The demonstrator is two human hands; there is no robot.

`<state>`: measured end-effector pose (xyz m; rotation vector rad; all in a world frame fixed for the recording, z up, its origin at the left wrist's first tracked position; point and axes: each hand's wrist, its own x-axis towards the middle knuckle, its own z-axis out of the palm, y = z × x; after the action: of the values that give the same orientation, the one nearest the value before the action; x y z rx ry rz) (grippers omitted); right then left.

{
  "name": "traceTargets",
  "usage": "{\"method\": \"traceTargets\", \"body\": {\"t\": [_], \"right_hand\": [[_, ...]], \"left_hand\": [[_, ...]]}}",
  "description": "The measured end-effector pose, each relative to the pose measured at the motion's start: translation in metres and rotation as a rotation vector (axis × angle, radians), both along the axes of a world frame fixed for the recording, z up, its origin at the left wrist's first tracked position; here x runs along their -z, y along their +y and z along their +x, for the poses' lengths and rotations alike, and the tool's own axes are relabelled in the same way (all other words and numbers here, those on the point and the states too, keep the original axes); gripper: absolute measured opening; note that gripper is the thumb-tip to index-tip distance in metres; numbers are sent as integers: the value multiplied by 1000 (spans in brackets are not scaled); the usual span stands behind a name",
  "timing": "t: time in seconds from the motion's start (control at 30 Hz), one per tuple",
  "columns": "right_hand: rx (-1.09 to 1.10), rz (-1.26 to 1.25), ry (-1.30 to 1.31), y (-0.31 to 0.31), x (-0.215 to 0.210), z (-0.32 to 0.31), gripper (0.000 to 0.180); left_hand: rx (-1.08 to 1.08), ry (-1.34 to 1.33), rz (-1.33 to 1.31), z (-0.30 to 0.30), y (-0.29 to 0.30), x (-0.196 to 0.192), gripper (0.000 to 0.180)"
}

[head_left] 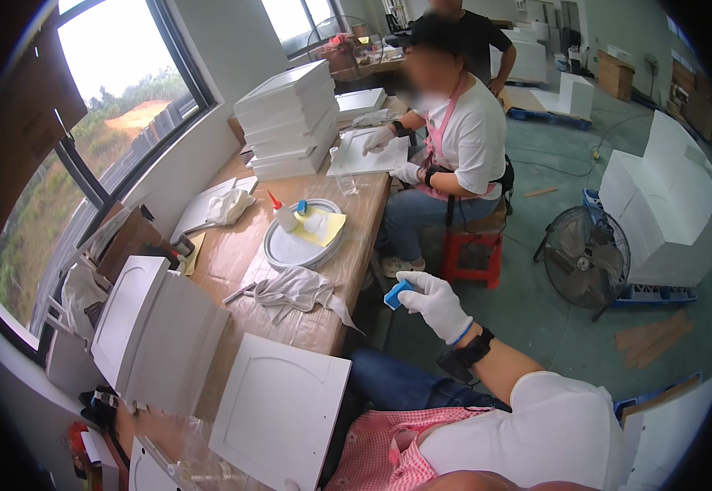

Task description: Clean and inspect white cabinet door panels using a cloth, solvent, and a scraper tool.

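My right hand (435, 301), in a white glove with a dark band at the wrist, is raised over the gap beside the table and is closed on a small blue block (397, 293). A white arched door panel (281, 409) leans in front of my lap. My left forearm (155, 427) reaches left behind this panel. The left hand itself is hidden among more white panels (155, 331) stacked at the table's near left end.
On the long wooden table (233, 254) lie a grey rag (295, 288), a round white tray (286, 250) with a red-capped glue bottle (284, 214) and yellow paper, and a stack of white panels (286, 123). A gloved co-worker (454, 139) sits on a red stool. A floor fan (585, 255) stands to the right.
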<state>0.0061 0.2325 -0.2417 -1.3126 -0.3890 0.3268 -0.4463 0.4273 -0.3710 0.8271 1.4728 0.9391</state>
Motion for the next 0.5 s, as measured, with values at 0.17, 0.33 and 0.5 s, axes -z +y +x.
{"method": "traceTargets", "body": {"t": [0.17,0.33,0.5], "right_hand": [[-8,-13,-3,0,5,-3,46],[-33,-72,-17,1,5,-6,45],[-17,-45,0,-2,2,-4,47]], "left_hand": [[-30,-46,-11,9,-8,-20,46],[-17,-31,-26,0,1,-3,55],[8,4,-56,-12,15,22,67]]}}
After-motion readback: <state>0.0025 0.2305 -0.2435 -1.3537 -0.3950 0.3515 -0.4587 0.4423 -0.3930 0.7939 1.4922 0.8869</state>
